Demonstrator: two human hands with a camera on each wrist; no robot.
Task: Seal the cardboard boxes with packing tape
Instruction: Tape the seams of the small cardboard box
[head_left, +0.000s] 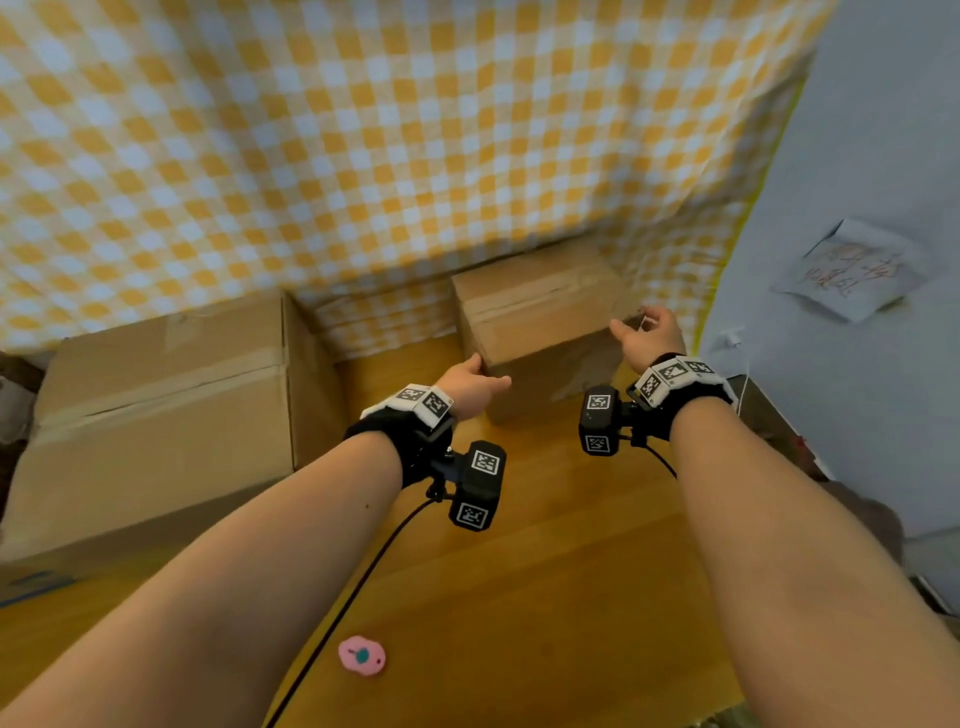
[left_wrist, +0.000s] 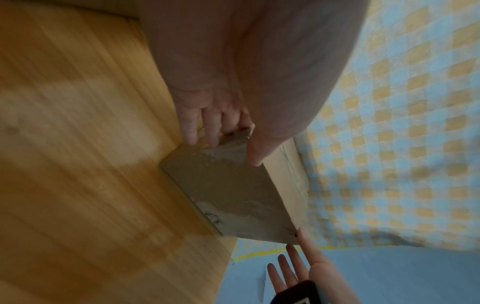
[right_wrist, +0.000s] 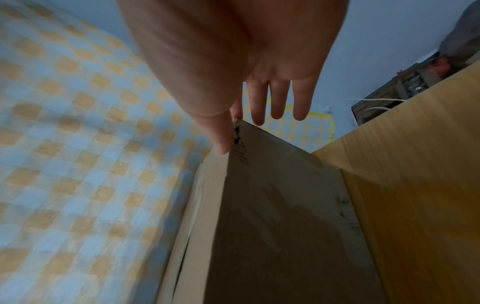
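Your bare forearms fill the near part of the head view, each wrist strapped with a marker-covered camera. At their far end stands the small box (head_left: 540, 312), on the wooden floor (head_left: 519, 571) against the checked cloth (head_left: 363, 130), its top seam closed. Your left hand (head_left: 470, 382) holds its near left corner: the fingers (left_wrist: 207, 121) curl onto the side face, thumb on the top edge. Your right hand (head_left: 649, 332) is at the upper right corner, thumb on the edge, the other fingers (right_wrist: 278, 100) straight and spread, off the cardboard; whether the forefinger pinches the corner you cannot tell. A large box (head_left: 166, 405) stands well apart to the left, tape along its seam. A pink toy (head_left: 362, 656) lies on the floor near you. A paper note (head_left: 857, 273) hangs on the wall to the right.
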